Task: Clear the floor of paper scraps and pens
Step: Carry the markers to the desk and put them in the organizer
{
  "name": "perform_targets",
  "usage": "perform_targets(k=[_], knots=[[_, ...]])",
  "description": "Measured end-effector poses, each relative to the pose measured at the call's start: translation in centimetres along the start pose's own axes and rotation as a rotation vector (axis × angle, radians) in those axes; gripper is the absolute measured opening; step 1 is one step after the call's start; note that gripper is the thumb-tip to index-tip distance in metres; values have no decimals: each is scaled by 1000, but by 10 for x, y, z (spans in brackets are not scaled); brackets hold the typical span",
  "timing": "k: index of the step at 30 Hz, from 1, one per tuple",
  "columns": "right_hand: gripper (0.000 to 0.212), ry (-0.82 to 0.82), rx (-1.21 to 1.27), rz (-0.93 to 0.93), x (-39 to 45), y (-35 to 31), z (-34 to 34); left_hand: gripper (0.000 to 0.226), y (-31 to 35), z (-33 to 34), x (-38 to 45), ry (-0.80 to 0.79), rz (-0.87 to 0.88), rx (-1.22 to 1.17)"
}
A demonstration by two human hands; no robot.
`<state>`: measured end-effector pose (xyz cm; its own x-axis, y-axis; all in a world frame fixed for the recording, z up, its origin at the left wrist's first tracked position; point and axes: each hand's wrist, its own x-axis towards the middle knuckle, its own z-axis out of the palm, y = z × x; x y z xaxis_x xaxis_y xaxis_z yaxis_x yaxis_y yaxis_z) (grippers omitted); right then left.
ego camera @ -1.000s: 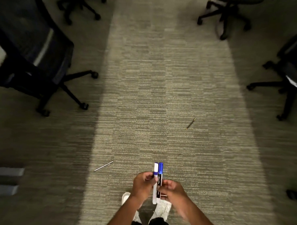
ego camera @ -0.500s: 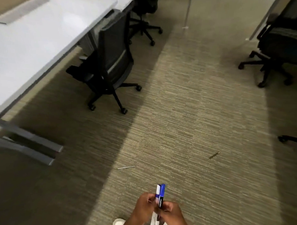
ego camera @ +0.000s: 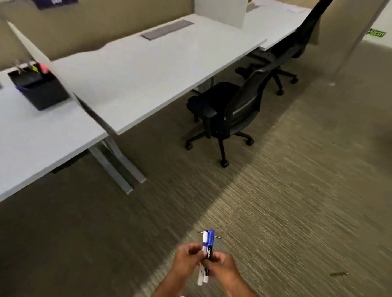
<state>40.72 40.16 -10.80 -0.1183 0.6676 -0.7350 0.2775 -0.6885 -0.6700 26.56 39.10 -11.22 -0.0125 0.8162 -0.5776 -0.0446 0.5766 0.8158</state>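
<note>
Two markers in hand, pens on carpet

Carpet floor [ego camera: 300, 197] under white tabletop [ego camera: 149, 67] and office chair [ego camera: 228, 113]. Our left hand [ego camera: 187, 259] and right hand [ego camera: 222, 265] both grip two upright blue-capped markers [ego camera: 207, 250]. Thin pen [ego camera: 219, 237] lies behind them; another pen [ego camera: 339, 274] lies well right.

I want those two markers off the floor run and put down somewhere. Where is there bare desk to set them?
The middle desk is bare from its near edge back to the grey strip, left of the chair. The left desk is bare in front of the black organizer, which crowds its back. Both hands, left hand and right hand, hold the markers.
</note>
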Motion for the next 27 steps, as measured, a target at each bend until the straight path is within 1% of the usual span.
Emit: perform_targets(k=[1, 3, 4, 6, 9, 14, 21, 24, 27], knots=[[9, -24, -18, -29, 5, -11, 13, 21, 7, -14, 1, 32, 3, -27], [4, -73, -35, -72, 12, -35, 34, 28, 16, -40, 4, 69, 28, -88], [6, -94, -38, -82, 15, -48, 45, 30, 20, -54, 6, 94, 36, -105], [11, -152, -49, -112, 23, -74, 66, 25, 32, -79, 10, 180, 35, -139], [11, -226, -112, -184, 38, -114, 92, 13, 53, -112, 17, 281, 72, -201], [10, -341, -236, -281, 71, -185, 141, 15, 95, -169, 33, 419, 131, -316], [16, -482, -279, -371, 117, -301, 216, 16, 180, -262, 68, 608, 195, -340], [16, -533, -290, -414, 133, -351, 249, 15, 217, -301, 81, 650, 233, -333], [22, -568, -328, -471, 147, -393, 281, 17, 242, -337, 90, 707, 252, -380]])
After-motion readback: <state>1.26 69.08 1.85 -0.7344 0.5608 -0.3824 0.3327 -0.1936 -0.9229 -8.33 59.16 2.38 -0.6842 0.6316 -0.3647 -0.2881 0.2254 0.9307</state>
